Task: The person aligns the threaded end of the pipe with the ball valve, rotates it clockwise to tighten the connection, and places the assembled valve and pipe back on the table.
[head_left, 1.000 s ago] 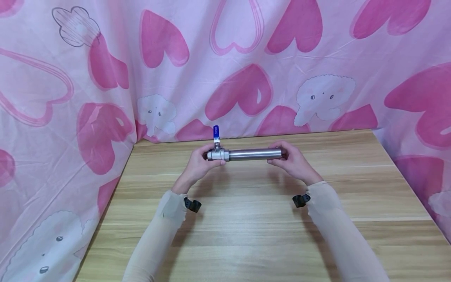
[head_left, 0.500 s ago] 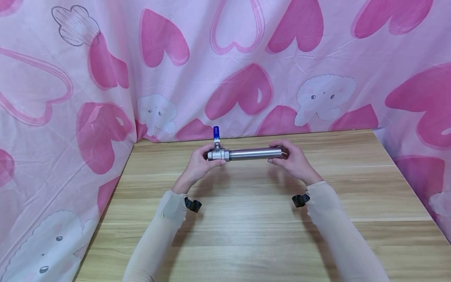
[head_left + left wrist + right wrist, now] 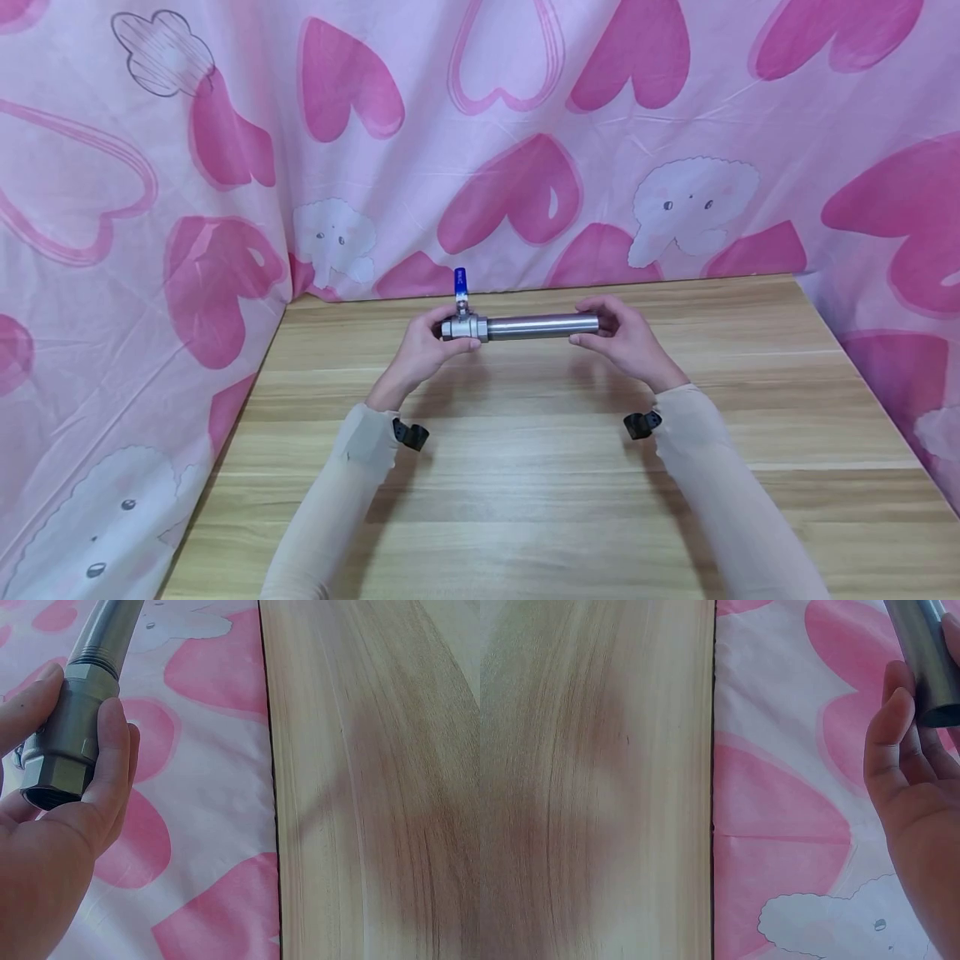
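Room lies between the sleeves (image 3: 330,500); the valved pipe (image 3: 521,327) blocks beyond.

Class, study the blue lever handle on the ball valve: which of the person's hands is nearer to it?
Left. The left hand grips the ball valve at the base of the blue lever handle; the right hand is at the opposite end of the metal pipe.

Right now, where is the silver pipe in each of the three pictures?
Head: silver pipe, just below and right of center.
Left wrist: silver pipe, upper left, cut off by the top edge.
Right wrist: silver pipe, top right, its open end showing.
Shared landmark: heart-printed cloth, visible in all three.
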The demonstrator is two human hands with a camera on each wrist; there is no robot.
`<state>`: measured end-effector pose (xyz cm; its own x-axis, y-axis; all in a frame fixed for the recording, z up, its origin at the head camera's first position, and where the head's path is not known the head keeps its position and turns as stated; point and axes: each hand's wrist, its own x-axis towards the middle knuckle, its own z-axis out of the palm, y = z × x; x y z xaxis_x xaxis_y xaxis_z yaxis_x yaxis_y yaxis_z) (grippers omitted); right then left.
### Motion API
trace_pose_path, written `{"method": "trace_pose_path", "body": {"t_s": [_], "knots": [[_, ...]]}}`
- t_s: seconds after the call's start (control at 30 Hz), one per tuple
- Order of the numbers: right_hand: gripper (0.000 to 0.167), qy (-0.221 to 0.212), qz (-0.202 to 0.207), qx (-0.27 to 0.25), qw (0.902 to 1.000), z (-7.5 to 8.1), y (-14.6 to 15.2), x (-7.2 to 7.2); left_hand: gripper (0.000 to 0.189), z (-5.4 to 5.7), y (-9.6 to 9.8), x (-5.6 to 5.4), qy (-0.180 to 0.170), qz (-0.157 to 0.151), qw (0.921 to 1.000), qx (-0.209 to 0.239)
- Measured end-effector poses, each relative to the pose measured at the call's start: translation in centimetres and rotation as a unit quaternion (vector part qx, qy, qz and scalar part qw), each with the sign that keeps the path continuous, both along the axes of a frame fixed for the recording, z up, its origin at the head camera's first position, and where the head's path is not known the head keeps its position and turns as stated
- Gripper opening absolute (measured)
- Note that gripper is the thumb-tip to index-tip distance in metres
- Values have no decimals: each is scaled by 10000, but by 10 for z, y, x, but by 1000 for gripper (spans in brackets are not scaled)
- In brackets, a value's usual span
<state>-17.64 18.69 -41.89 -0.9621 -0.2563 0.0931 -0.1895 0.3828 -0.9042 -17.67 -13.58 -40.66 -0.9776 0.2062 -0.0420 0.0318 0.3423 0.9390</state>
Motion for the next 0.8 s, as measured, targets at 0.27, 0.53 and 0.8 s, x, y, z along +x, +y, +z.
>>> {"method": "trace_pose_path", "body": {"t_s": [0.27,0.53,0.8], "knots": [[41,-66,-38,162,9998,3,1,2,56,-1,1,0,41,-34,10000,73],[39,-407,17,58,9992,6,-1,2,56,3,2,2,-8,-89,9999,66],[44,-479,129,-90,9987,4,-2,2,53,-3,1,0,99,-109,9999,56]]}}
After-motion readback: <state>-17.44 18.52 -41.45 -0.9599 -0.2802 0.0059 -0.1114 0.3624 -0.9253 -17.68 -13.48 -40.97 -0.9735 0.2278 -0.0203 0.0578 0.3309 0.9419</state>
